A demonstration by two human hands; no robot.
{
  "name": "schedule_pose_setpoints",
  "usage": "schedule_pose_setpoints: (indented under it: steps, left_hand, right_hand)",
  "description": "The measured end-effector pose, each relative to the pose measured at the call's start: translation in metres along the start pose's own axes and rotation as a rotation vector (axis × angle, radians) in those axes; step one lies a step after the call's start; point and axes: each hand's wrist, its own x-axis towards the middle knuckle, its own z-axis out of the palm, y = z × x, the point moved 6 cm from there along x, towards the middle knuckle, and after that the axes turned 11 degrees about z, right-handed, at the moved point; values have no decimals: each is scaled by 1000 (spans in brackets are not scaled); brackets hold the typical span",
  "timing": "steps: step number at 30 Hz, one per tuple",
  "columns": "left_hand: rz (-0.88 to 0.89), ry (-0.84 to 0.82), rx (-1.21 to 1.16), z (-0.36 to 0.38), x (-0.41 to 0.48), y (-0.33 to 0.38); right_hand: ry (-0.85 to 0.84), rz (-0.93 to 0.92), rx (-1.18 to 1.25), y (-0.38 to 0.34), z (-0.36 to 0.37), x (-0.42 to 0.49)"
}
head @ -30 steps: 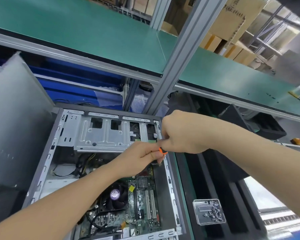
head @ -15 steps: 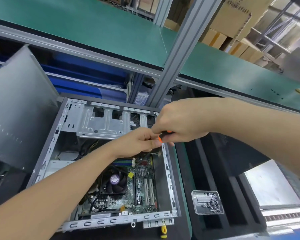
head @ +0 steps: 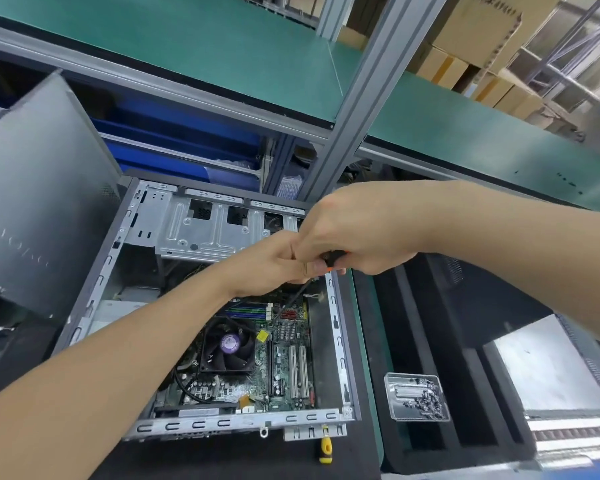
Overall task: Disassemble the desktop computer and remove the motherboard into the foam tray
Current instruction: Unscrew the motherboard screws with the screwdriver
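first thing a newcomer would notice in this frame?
Both hands, left hand and right hand, meet mid-frame on a black-and-orange screwdriver angled down into the open computer case. Below them, the motherboard with its CPU fan sits inside. A clear tray of screws lies right of it.

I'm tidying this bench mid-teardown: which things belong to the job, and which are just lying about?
In use:
open grey computer case
green motherboard
black-and-orange screwdriver, both hands on it
black foam tray
clear plastic screw dish

Lying about:
yellow-handled tool
brown cardboard boxes
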Motion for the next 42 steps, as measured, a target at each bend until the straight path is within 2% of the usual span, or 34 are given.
schedule_pose_setpoints:
  steps: [3,5,7,8,10,11,13,14,16,19,23,26,31,35,37,39,40,42]
  left_hand:
    - [51,55,10,2,-2,4]
    - [63,46,-23,4,-5,7]
    - [77,30,-7,5,-9,11]
    - [79,15,-7,6,-9,11]
    - [94,-7,-19,10,-7,13]
    - [109,-25,-30,13,-6,15]
    - [121,-50,-36,14,-6,13]
    - [120,-39,-14,12,-6,10]
    - [99,3,45,9,-5,3]
    - [97,76,29,5,-4,4]
    - [31,4,-90,1,-1,9]
    - [46,-42,-110,-1,3,13]
    - [131,114,25,8,-4,11]
    - [128,233,83,12,-7,14]
    - [95,243,115,10,-8,17]
    - [77,248,156,8,-9,17]
    - [76,240,174,9,-9,15]
    - [68,213,179,12,-7,13]
  right_hand:
    - [38,95,26,-4,-4,0]
    - [128,197,104,-5,-6,-4]
    - [247,398,155,-1,-10,-11]
    - [284,553,189,5,-13,-15]
    - [194,862,295,15,-12,-21]
    - [49,932,387,16,-4,-21]
    - [-218,856,524,11,12,-11]
    - [-249,816,553,12,13,-9]
    - [-169,748,510,16,8,-6]
    - [-80,652,203,17,4,3]
    - [27,535,199,16,-2,7]
    - [54,436,90,17,-1,7]
    - [186,268,-39,10,-2,4]
    - [216,338,59,14,-5,-2]
    - [265,476,213,20,-7,-7]
    - [303,697,412,28,-4,-11]
    - [272,769,403,29,-3,-9]
    - [126,776,253,24,7,2]
